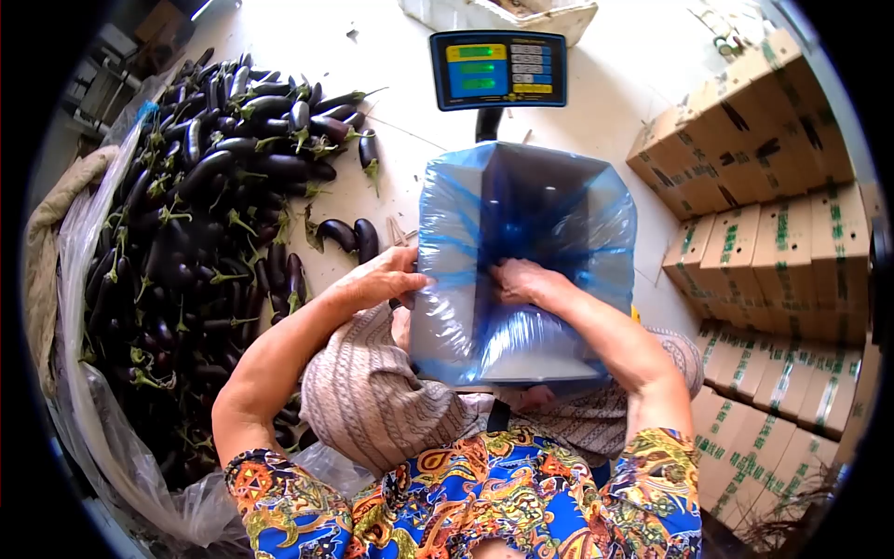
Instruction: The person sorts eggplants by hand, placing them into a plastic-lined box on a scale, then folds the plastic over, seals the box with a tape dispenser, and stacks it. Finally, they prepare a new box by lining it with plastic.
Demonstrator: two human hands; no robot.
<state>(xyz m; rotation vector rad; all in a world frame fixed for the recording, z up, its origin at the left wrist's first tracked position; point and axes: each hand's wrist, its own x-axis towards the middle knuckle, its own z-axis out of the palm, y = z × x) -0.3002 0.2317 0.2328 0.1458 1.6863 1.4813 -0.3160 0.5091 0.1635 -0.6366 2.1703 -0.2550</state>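
Observation:
A blue plastic bag (447, 321) lines an open box in front of my knees, its edge folded out over the box walls. My left hand (396, 277) is at the box's left side, thumb and fingers closed on the bag at the rim. Inside the box, my right hand (526, 281) reaches down against the lining with its fingers curled together. Whatever those fingers hold, if anything, is hidden. Just beyond the box rises a scale display (499, 71) with green lit readings.
A large heap of eggplants (233, 177) covers the floor at left, bordered by clear plastic sheeting (102, 410). Some loose eggplants (349, 238) lie near my left hand. Stacked cardboard boxes (773, 261) stand at right. A white foam box (512, 17) is at the back.

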